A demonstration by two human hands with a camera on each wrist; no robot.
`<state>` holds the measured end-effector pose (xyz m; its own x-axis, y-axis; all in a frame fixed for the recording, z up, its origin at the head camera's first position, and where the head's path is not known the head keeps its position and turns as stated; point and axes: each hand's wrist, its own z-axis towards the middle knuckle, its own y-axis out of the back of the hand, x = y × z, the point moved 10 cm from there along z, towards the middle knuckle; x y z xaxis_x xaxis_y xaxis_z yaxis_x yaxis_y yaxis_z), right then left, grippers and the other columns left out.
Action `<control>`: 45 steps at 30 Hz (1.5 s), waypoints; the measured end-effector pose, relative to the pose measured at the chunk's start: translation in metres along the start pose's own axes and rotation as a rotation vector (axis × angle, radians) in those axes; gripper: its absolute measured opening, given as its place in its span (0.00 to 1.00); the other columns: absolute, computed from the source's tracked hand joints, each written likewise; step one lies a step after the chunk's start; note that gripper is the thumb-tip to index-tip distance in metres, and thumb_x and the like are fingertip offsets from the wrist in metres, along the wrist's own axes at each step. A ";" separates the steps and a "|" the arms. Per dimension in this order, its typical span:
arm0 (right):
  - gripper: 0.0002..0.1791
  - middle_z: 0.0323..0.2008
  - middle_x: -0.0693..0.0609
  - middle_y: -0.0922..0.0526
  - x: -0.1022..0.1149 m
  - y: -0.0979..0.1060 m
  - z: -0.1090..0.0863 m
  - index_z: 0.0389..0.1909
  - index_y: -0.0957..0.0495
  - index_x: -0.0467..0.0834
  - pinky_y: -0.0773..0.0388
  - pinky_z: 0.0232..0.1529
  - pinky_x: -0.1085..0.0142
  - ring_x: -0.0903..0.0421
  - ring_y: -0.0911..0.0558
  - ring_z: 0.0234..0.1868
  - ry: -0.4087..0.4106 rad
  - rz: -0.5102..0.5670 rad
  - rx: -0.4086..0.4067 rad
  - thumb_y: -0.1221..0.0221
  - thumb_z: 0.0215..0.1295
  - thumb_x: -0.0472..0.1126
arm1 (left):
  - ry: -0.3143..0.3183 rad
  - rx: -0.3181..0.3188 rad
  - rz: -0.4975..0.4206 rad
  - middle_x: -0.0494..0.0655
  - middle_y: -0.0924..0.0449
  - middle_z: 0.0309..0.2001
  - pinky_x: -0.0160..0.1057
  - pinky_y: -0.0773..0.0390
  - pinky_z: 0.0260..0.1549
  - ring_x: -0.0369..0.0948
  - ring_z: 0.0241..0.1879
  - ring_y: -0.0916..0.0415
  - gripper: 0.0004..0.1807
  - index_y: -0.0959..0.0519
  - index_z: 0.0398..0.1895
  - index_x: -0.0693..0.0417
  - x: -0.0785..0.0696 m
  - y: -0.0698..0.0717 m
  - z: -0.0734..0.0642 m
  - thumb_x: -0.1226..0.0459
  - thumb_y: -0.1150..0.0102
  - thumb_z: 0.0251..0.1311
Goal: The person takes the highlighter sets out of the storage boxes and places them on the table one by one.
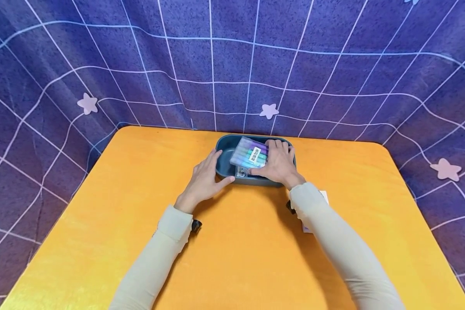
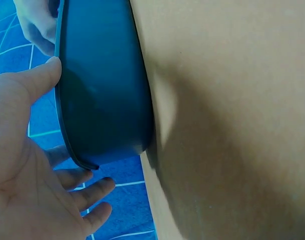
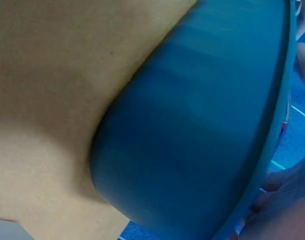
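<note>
A dark blue-green oblong bin (image 1: 225, 160) stands near the back edge of the table. Over its opening, my right hand (image 1: 280, 161) grips a clear pack of colored pens (image 1: 245, 151), purple to green and blue, with a white label. The pack lies tilted; below it part of a printed item (image 1: 241, 172) shows inside the bin. My left hand (image 1: 204, 178) is at the bin's left end, its thumb touching the near rim and its fingers spread loosely by the end wall, as the left wrist view shows. The right wrist view mostly shows the bin's outer wall (image 3: 182, 130), hiding the pack.
A pale flat box (image 1: 307, 229) lies on the orange table (image 1: 240, 249), partly under the right forearm. Behind the table hangs a purple curtain (image 1: 232, 64) with white grid lines and stars.
</note>
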<state>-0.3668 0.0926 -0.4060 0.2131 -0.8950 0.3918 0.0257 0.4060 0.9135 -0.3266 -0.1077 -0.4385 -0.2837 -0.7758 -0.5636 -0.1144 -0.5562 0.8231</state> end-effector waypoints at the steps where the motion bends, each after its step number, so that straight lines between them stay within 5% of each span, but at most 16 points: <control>1: 0.55 0.57 0.41 0.26 0.000 0.003 -0.001 0.63 0.33 0.40 0.46 0.66 0.43 0.41 0.33 0.59 -0.005 0.000 -0.016 0.25 0.39 0.68 | -0.001 0.002 0.003 0.54 0.60 0.83 0.62 0.52 0.76 0.54 0.81 0.55 0.52 0.55 0.82 0.49 0.000 0.000 0.000 0.39 0.42 0.64; 18: 0.55 0.50 0.40 0.26 0.003 0.034 -0.021 0.62 0.33 0.37 0.45 0.60 0.46 0.41 0.33 0.53 -0.039 0.014 -0.174 0.26 0.38 0.67 | -0.009 -0.009 0.010 0.56 0.58 0.83 0.63 0.51 0.75 0.54 0.81 0.54 0.51 0.54 0.82 0.51 -0.002 -0.001 0.002 0.41 0.41 0.64; 45: 0.61 0.55 0.37 0.24 0.014 0.063 -0.082 0.68 0.33 0.36 0.44 0.52 0.48 0.40 0.34 0.53 0.029 -0.005 -0.264 0.27 0.37 0.70 | -0.008 0.003 0.006 0.56 0.59 0.83 0.65 0.51 0.75 0.57 0.80 0.54 0.51 0.54 0.82 0.50 -0.002 -0.002 0.002 0.40 0.42 0.65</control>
<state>-0.2823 0.1207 -0.3525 0.2404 -0.8930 0.3805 0.2801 0.4391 0.8536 -0.3278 -0.1045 -0.4394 -0.2917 -0.7771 -0.5577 -0.1153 -0.5503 0.8270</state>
